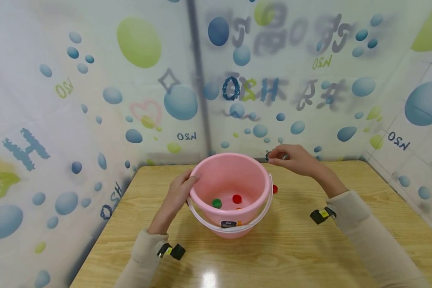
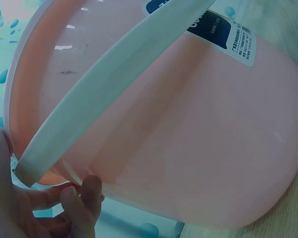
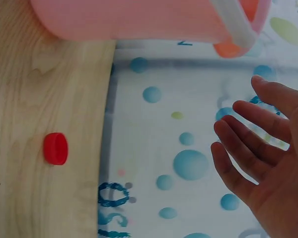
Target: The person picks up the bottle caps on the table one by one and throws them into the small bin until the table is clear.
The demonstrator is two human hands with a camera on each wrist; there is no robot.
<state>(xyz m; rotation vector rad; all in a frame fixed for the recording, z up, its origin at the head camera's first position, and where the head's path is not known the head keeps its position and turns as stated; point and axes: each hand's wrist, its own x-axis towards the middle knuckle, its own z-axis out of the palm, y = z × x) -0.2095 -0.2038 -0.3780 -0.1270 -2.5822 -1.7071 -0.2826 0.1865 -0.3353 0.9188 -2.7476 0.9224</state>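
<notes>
A pink bucket (image 1: 232,172) stands upright on the table, its white handle (image 1: 230,229) hanging down across the front. My left hand (image 1: 178,189) grips the bucket's left rim, thumb over the inside and fingers (image 2: 92,193) against the outer wall. On the bucket's floor lie a green bottle cap (image 1: 217,203), a red bottle cap (image 1: 237,199), and another reddish piece mostly hidden by the front rim. Beyond the right rim, my right hand (image 1: 295,160) hovers with loosely bent fingers and holds nothing. Below it, another red bottle cap (image 3: 56,148) rests on the tabletop.
The wooden table (image 1: 309,240) reaches back to a curtain (image 1: 288,72) printed with blue and green dots, which encloses the back and both sides. A dark label (image 1: 229,224) is stuck on the bucket's front. Each sleeve's cuff has a small black wrist camera beside it.
</notes>
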